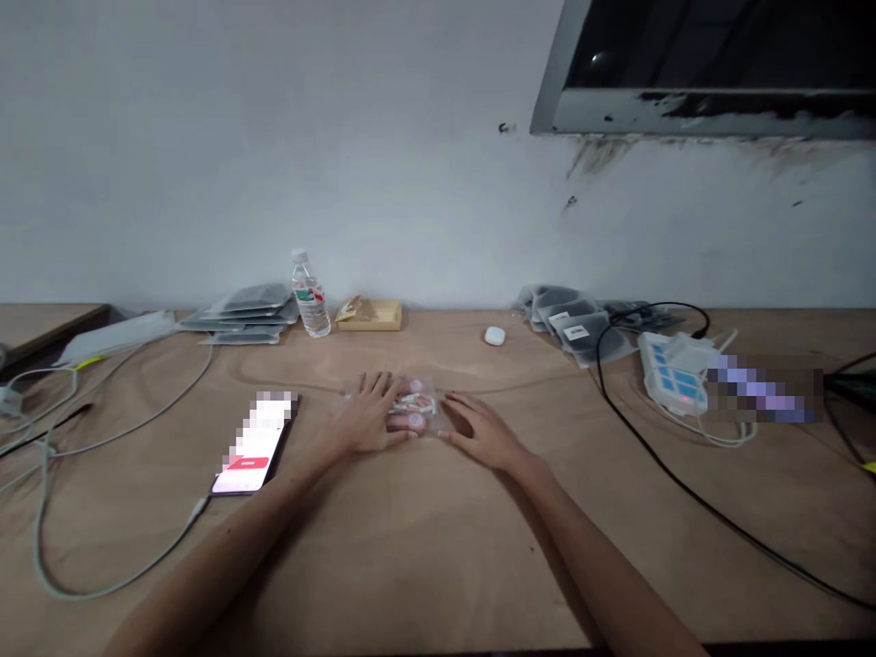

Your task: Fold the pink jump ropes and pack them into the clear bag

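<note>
Tabletop (pixel 411 557) against grey wall (pixel 274 137), left hand (pixel 366 416) on clear packet (pixel 414 419), right hand (pixel 489 437) at its edge, each grip spread.

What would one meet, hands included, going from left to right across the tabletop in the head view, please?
Smartphone, water bottle, left hand, clear plastic packet, right hand, labelled plastic pouches, power strip.

Table (pixel 411 547), power strip (pixel 674 376) and stacked packets (pixel 250 312) suggest a workroom.
</note>
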